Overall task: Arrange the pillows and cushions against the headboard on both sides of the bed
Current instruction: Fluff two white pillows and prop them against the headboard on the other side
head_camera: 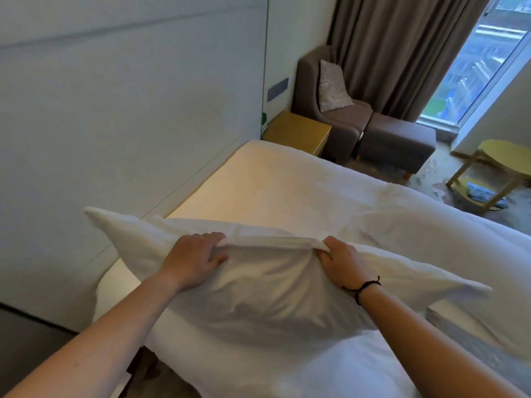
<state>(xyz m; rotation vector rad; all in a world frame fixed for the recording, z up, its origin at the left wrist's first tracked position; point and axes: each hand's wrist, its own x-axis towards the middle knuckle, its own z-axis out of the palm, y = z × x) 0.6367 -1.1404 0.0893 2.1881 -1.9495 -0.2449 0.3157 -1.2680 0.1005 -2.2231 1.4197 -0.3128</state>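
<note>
A person's two bare arms are reaching forward from the bottom of the head view over a bed (287, 191) covered in white sheets. Both hands are gripping the top edge of a white pillow (258, 285), which is standing on its long side across the near part of the bed, close to the pale padded headboard (115, 110) on the left but not leaning on it.

The left hand (195, 257) is clenching a fold of the pillowcase, with its fingers (214, 237) curling over the top edge and a ring showing on one of them. The right hand (342, 259) is pinching the same edge a little further along, and a black cord is circling its wrist. The fingertips of both hands are hiding behind the fabric.

The lower edge of the pillow is lying hidden behind the forearms. At the far end of the bed, a yellow bedside desk (298, 133) is sitting beside a brown armchair (330, 110) holding a grey cushion (333, 84). A brown footstool (399, 142), brown curtains (402, 47) and a blurred window (482, 61) are filling the upper right. A round yellow side desk (502, 165) is being cut off at the right edge, with something blue and indistinct on its lower shelf.
</note>
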